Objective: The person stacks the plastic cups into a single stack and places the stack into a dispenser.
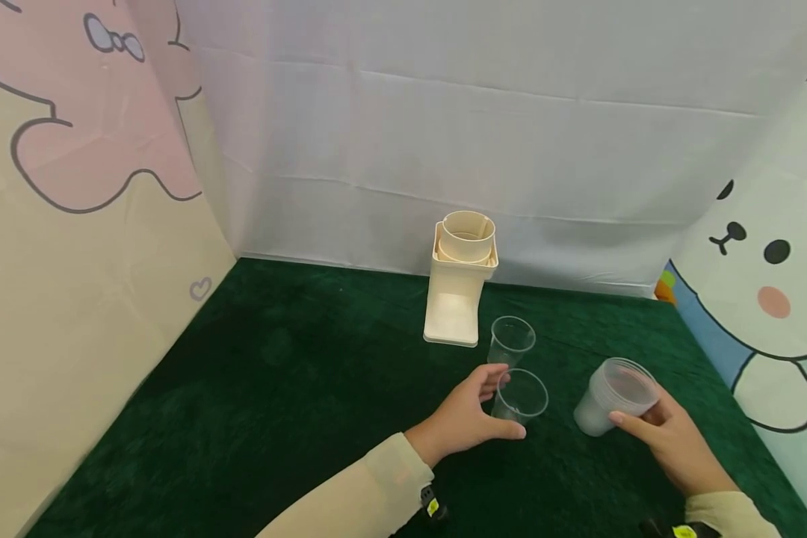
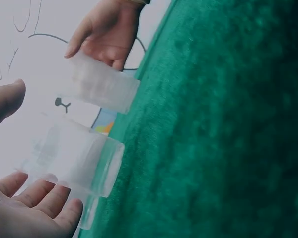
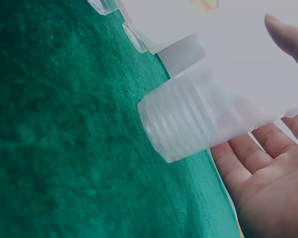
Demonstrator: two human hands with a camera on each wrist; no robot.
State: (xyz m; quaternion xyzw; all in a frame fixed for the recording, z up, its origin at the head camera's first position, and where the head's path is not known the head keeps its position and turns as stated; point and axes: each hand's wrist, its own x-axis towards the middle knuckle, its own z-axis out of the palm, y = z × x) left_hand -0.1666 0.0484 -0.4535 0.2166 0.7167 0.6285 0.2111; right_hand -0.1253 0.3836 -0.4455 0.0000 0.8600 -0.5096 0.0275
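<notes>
My left hand (image 1: 464, 422) is around the left side of a clear plastic cup (image 1: 522, 403), its thumb and fingers spread. In the left wrist view, the fingers (image 2: 42, 198) lie along that cup (image 2: 74, 158) while the thumb stands apart from it. Behind it, close by, is a second clear cup (image 1: 512, 336). On the right, my right hand (image 1: 679, 441) holds a stack of nested clear cups (image 1: 608, 400), thumb at the near side and fingers round the far side. The right wrist view shows the stack's ridged lower end (image 3: 171, 121) by the green cloth.
A cream-coloured holder (image 1: 453, 299) with a round open top stands at the back, near the white rear curtain (image 1: 376, 149). Dark green cloth (image 1: 262, 418) covers the table. Printed panels rise at the left (image 1: 74, 284) and right (image 1: 767, 224) sides.
</notes>
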